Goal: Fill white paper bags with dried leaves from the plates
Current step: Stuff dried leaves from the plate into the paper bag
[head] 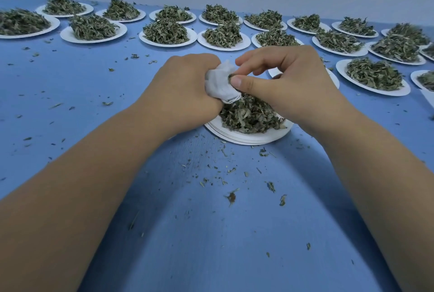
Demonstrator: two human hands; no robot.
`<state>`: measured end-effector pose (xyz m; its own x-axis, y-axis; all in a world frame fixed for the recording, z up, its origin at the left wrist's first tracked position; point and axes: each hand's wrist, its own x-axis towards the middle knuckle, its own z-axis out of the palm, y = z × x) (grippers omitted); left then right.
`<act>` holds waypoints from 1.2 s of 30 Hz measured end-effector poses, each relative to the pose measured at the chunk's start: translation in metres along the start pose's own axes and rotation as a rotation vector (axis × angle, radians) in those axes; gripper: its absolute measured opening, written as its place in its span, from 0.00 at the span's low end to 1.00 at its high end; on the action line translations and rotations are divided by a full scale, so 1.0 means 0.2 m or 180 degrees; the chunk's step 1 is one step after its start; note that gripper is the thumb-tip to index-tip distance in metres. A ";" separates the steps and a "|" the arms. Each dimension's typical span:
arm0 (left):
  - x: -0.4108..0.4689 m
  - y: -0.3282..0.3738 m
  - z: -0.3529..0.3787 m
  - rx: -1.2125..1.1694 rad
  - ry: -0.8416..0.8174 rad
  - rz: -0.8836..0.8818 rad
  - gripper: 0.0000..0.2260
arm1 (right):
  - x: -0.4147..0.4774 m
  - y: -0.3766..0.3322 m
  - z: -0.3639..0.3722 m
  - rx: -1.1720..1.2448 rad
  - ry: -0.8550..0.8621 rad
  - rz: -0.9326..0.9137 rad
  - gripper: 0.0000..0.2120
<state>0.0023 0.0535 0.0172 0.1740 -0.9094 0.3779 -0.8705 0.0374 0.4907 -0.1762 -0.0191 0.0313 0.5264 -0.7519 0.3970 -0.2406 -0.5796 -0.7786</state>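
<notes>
Paper bag (219,88) in left hand (185,90)

Soft even light, bluish cast, wide-angle edge distortion

Left hand (187,87), right hand (291,85): bare, forearms (94,174) unsleeved; nails short (thumbnail clearest).

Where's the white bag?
Head view, centre: white paper bag gripped in the left hand, just above the nearest plate, with the right hand pinching dried leaves at its opening.
</notes>
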 end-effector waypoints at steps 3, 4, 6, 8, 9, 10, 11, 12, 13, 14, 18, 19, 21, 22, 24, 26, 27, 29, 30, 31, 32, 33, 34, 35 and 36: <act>0.00 0.00 0.00 -0.0076 0.0043 -0.0022 0.09 | 0.01 0.00 0.00 0.0010 -0.0031 0.0068 0.06; 0.00 0.01 0.00 -0.0082 0.0029 -0.0005 0.08 | 0.00 0.00 0.00 -0.0061 -0.0077 0.0031 0.05; -0.01 0.02 0.00 -0.0093 -0.0013 0.0066 0.07 | 0.00 -0.01 0.02 -0.0223 -0.0178 -0.0124 0.04; -0.02 0.04 0.00 -0.0116 -0.0052 0.0112 0.05 | -0.01 -0.02 0.04 -0.0291 -0.0312 -0.0291 0.06; -0.02 0.04 0.01 -0.0126 -0.0081 0.0115 0.04 | -0.01 -0.03 0.04 -0.0305 -0.0390 -0.0323 0.07; -0.02 0.05 0.01 -0.0132 -0.0114 0.0122 0.04 | -0.01 -0.03 0.04 -0.0315 -0.0459 -0.0309 0.08; -0.02 0.05 0.01 -0.0116 -0.0138 0.0136 0.04 | -0.01 -0.03 0.04 -0.0311 -0.0497 -0.0265 0.10; -0.02 0.05 0.01 -0.0081 -0.0133 0.0156 0.03 | -0.01 -0.02 0.04 -0.0290 -0.0489 -0.0216 0.10; -0.02 0.04 0.00 -0.0058 -0.0089 0.0173 0.04 | -0.01 -0.02 0.04 -0.0261 -0.0426 -0.0164 0.09; -0.02 0.03 0.00 -0.0047 -0.0032 0.0169 0.07 | 0.00 -0.02 0.03 -0.0222 -0.0314 -0.0119 0.07; 0.01 -0.02 -0.01 0.0154 0.0139 0.0031 0.09 | 0.00 -0.01 -0.08 -0.0143 -0.0103 -0.0078 0.05; 0.02 -0.04 -0.01 0.0216 0.0167 -0.0008 0.08 | 0.00 0.00 -0.11 -0.0379 -0.0327 -0.0059 0.05; 0.03 -0.06 -0.01 0.0324 0.0213 -0.0031 0.07 | 0.00 0.03 -0.16 -0.1154 -0.1020 0.0088 0.12; 0.03 -0.07 -0.01 0.0370 0.0214 -0.0024 0.07 | 0.00 0.04 -0.16 -0.1528 -0.1290 0.0178 0.16; 0.04 -0.09 0.00 0.0478 0.0156 -0.0017 0.08 | 0.00 0.06 -0.13 -0.1900 -0.1401 0.0180 0.18; 0.04 -0.10 0.00 0.0588 0.0073 -0.0018 0.09 | 0.01 0.06 -0.10 -0.1879 -0.1174 0.0122 0.15; 0.04 -0.10 0.01 0.0625 0.0044 -0.0018 0.10 | 0.01 0.06 -0.10 -0.1830 -0.1042 0.0115 0.13; 0.04 -0.10 0.01 0.0652 0.0021 -0.0004 0.10 | 0.01 0.05 -0.11 -0.1690 -0.0758 0.0074 0.11; 0.04 -0.10 0.01 0.0657 0.0020 0.0004 0.11 | 0.01 0.05 -0.12 -0.1583 -0.0604 0.0025 0.10; 0.04 -0.09 0.01 0.0668 0.0020 0.0007 0.11 | 0.02 0.04 -0.13 -0.1484 -0.0458 -0.0040 0.08; 0.04 -0.09 0.01 0.0686 0.0020 0.0006 0.11 | 0.02 0.03 -0.13 -0.1412 -0.0344 -0.0115 0.07; 0.04 -0.09 0.01 0.0703 0.0019 0.0006 0.11 | 0.01 0.02 -0.13 -0.1363 -0.0264 -0.0197 0.07; 0.03 -0.08 0.01 0.0713 0.0016 0.0013 0.11 | 0.01 0.01 -0.11 -0.1315 -0.0225 -0.0277 0.08; 0.03 -0.07 0.02 0.0712 0.0009 0.0031 0.12 | 0.01 -0.01 -0.10 -0.1272 -0.0226 -0.0349 0.08; 0.03 -0.07 0.02 0.0694 -0.0009 0.0058 0.12 | 0.00 -0.02 -0.07 -0.1230 -0.0263 -0.0399 0.08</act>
<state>0.0131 0.0456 0.0093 0.1563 -0.9106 0.3827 -0.9525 -0.0364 0.3024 -0.1869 -0.0213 0.0423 0.6309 -0.6494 0.4245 -0.4507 -0.7521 -0.4807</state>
